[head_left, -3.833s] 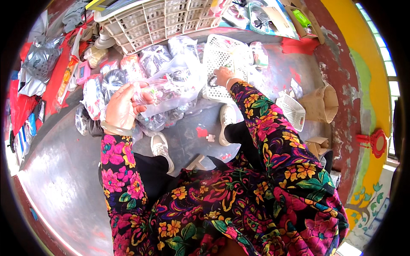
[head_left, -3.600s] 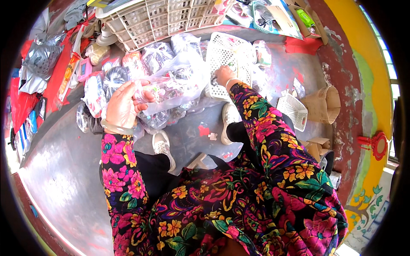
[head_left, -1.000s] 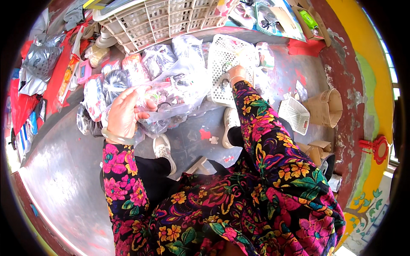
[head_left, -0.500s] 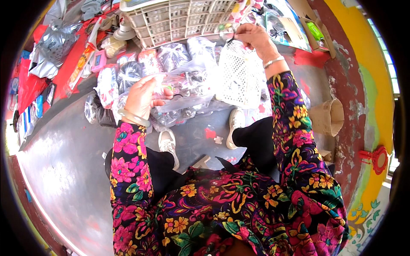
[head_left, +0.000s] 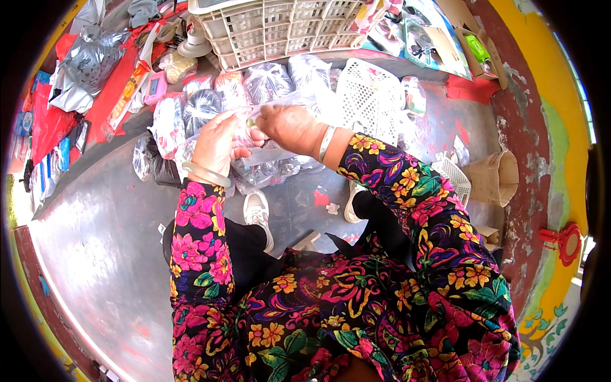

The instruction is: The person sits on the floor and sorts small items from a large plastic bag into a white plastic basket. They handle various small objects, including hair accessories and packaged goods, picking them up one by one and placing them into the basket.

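My left hand [head_left: 215, 143], a pale bangle on its wrist, has its thumb and fingers closed on the edge of a clear plastic bag [head_left: 270, 155]. Right beside it is my right hand [head_left: 294, 127], fingers pinched together at the bag's mouth. A small greenish thing [head_left: 251, 122] shows at those fingertips, too small to name. Both hands are over a heap of filled clear bags [head_left: 267, 83] on the grey floor. Just right of the heap lies a white perforated plastic basket [head_left: 369, 89], apart from my right hand.
A large cream plastic crate [head_left: 280, 41] stands at the far side. Packages and a grey plastic bag [head_left: 89, 67] lie on red sheeting at the left. On the right are a brown open container [head_left: 493, 178], another white basket [head_left: 453, 178] and a cardboard box [head_left: 480, 54].
My right hand has come from the far right, above the white basket, leftward and nearer to my left hand, bringing a small thing along. My left hand keeps its hold on the bag.
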Action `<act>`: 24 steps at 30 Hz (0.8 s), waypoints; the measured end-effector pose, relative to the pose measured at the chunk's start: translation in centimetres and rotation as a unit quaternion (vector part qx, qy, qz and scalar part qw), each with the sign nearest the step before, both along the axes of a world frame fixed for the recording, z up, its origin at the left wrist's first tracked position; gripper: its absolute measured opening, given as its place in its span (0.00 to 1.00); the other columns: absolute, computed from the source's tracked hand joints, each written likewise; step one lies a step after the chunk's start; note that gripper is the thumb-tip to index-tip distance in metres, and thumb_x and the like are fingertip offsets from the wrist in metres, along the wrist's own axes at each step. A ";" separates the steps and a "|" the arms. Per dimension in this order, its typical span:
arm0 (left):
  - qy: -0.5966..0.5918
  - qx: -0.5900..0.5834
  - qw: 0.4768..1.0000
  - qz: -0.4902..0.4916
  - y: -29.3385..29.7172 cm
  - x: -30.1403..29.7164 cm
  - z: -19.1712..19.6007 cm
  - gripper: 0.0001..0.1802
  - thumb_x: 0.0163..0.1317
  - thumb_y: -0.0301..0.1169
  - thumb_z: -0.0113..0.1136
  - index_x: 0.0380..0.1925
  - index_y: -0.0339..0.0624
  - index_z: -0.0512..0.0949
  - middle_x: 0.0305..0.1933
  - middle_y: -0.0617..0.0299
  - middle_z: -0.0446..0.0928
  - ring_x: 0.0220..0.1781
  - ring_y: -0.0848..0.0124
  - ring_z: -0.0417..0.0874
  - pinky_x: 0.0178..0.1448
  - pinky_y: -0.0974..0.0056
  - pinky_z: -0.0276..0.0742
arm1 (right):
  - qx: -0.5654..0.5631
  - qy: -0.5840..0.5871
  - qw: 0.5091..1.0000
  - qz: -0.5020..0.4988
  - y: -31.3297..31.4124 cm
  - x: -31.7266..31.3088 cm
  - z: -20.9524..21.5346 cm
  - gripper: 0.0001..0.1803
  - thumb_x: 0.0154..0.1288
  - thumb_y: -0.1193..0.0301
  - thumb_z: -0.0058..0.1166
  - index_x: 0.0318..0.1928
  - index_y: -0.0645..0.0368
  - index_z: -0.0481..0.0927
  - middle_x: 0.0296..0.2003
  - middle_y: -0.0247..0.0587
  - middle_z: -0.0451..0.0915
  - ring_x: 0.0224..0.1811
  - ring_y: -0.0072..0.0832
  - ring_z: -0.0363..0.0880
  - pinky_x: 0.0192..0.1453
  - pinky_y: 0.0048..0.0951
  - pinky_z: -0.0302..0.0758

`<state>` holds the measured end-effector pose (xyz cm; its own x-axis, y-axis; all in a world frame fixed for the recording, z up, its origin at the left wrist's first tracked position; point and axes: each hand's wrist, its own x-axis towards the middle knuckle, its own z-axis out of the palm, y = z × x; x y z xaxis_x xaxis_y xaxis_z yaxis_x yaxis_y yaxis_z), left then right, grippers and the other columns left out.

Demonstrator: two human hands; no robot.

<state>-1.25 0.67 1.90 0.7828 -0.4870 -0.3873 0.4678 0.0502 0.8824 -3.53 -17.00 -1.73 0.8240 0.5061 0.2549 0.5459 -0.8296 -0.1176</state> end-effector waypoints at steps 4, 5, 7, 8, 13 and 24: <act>0.004 0.017 1.000 0.008 -0.1 0.0 0.4 0.19 0.64 0.36 0.40 0.50 0.37 0.69 0.29 0.55 0.77 0.28 0.71 0.80 0.23 0.76 0.70 | 0.079 0.042 0.993 0.071 -2.7 2.4 0.9 0.07 0.55 0.73 0.47 0.33 0.56 0.78 0.28 0.42 0.76 0.28 0.36 0.76 0.32 0.30 0.74; 0.001 0.029 0.999 0.019 0.5 -0.3 0.7 0.19 0.64 0.36 0.40 0.50 0.38 0.69 0.30 0.55 0.77 0.28 0.71 0.79 0.23 0.76 0.70 | 0.295 0.150 0.944 -0.004 -3.6 2.5 3.2 0.08 0.56 0.73 0.50 0.35 0.56 0.80 0.29 0.38 0.79 0.25 0.27 0.77 0.31 0.25 0.74; -0.003 0.019 1.000 0.004 0.4 -0.3 0.6 0.19 0.64 0.36 0.40 0.50 0.38 0.68 0.30 0.56 0.77 0.28 0.72 0.79 0.24 0.76 0.70 | 0.399 0.195 0.880 -0.171 -7.1 3.4 6.6 0.08 0.55 0.74 0.54 0.36 0.59 0.80 0.28 0.30 0.80 0.21 0.15 0.75 0.26 0.17 0.71; -0.008 0.010 1.000 -0.015 -0.2 -0.2 0.7 0.19 0.64 0.36 0.40 0.50 0.38 0.68 0.30 0.56 0.77 0.28 0.72 0.79 0.24 0.76 0.70 | 0.460 0.173 0.853 -0.172 -11.3 4.3 5.1 0.08 0.54 0.72 0.54 0.36 0.60 0.80 0.27 0.31 0.79 0.22 0.14 0.75 0.24 0.16 0.69; -0.003 0.015 1.000 -0.016 -0.3 -0.1 0.2 0.19 0.64 0.37 0.40 0.50 0.38 0.68 0.30 0.55 0.77 0.29 0.74 0.78 0.26 0.77 0.70 | 0.191 0.324 0.838 -0.396 -21.3 3.4 -3.8 0.13 0.55 0.64 0.50 0.35 0.59 0.79 0.31 0.33 0.78 0.29 0.22 0.75 0.28 0.21 0.67; 0.003 0.027 0.999 -0.027 -1.1 0.0 1.1 0.19 0.65 0.36 0.39 0.50 0.38 0.68 0.29 0.55 0.77 0.29 0.73 0.78 0.26 0.76 0.71 | -0.076 0.440 0.744 -0.497 -18.4 -0.8 -16.2 0.25 0.52 0.53 0.47 0.46 0.56 0.77 0.48 0.43 0.74 0.51 0.37 0.73 0.53 0.33 0.68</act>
<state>-1.23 -0.38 2.97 0.7535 -0.5073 -0.4182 0.4732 -0.0233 0.8807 -4.34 -35.44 -17.91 0.6254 -0.4961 -0.6022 -0.5784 -0.8129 0.0690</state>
